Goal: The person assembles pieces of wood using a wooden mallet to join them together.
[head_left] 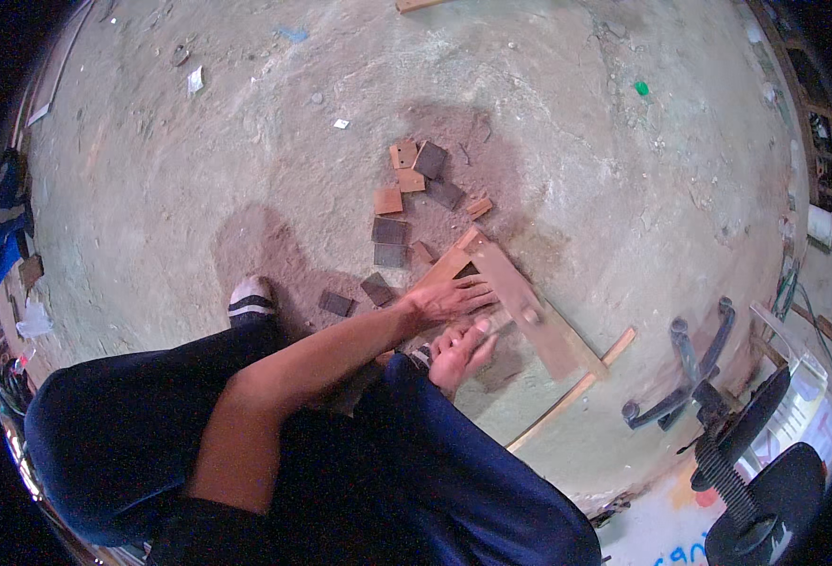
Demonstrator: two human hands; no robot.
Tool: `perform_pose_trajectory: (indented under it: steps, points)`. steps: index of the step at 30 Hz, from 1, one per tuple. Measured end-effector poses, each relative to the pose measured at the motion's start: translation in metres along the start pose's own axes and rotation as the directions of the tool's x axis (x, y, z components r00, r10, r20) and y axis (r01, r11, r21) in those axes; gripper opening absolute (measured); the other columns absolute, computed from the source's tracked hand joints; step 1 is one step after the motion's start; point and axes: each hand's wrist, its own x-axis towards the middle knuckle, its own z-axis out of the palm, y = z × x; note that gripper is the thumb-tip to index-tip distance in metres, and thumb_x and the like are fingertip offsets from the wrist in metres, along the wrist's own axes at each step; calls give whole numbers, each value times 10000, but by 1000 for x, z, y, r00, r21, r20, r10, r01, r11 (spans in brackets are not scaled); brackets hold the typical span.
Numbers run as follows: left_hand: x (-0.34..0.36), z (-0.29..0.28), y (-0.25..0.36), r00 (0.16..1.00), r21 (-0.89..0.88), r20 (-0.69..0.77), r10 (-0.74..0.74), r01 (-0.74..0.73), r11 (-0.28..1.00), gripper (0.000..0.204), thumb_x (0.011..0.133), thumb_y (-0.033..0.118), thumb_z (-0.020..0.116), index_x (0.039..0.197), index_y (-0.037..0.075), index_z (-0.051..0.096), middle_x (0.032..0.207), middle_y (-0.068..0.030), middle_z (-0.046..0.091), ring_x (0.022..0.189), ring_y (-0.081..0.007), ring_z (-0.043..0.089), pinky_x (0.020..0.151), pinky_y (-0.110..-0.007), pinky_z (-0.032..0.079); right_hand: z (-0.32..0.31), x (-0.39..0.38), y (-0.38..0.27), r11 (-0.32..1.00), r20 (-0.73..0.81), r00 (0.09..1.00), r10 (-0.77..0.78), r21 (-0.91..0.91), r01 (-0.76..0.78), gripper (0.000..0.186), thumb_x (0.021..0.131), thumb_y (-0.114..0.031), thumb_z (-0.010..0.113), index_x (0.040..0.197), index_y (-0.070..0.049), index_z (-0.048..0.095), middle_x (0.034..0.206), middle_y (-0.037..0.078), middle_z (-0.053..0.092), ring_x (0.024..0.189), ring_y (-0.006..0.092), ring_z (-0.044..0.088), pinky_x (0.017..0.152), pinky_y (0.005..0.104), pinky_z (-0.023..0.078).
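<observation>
My left hand (449, 299) reaches in from the lower left, its fingers stretched out over the inner corner of a wooden frame. The frame's wide reddish-brown board (534, 316) slants down to the right, and a lighter wooden piece (442, 271) meets it at the upper corner. Just below the left hand, beside my raised knee, is my right hand (455, 357). Its fingers are curled and slightly blurred; what they hold, if anything, is hard to make out. A thin wooden strip (567, 401) passes under the board's lower end.
Several small tan blocks (388, 200) and dark blocks (390, 230) lie on the dusty floor (293, 132) beyond my hands. An overturned chair base (689, 368) with black parts lies to the right. A green cap (641, 88) and scraps lie farther off. My foot (251, 299) is at left.
</observation>
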Motion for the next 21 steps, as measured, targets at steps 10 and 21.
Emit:
perform_pose_trajectory:
  steps: [10,21]
  points:
    - [4,10,0,995,-18,-100,21,-23,1000,610,887,308,533,1433,44,463,1519,-131,430,1463,-301,315,1247,-395,221,4,3,2,998,-126,991,47,55,-41,440,1041,-457,507,1265,-92,405,701,-25,392,544,84,371,480,251,315]
    - [0,-8,-1,981,131,-182,69,-45,990,669,910,304,500,1522,82,349,1600,-106,322,1505,-255,254,1267,-403,156,-8,15,12,996,-85,993,-85,-21,84,357,1037,-450,520,1176,-137,424,830,-38,446,595,65,396,453,226,308]
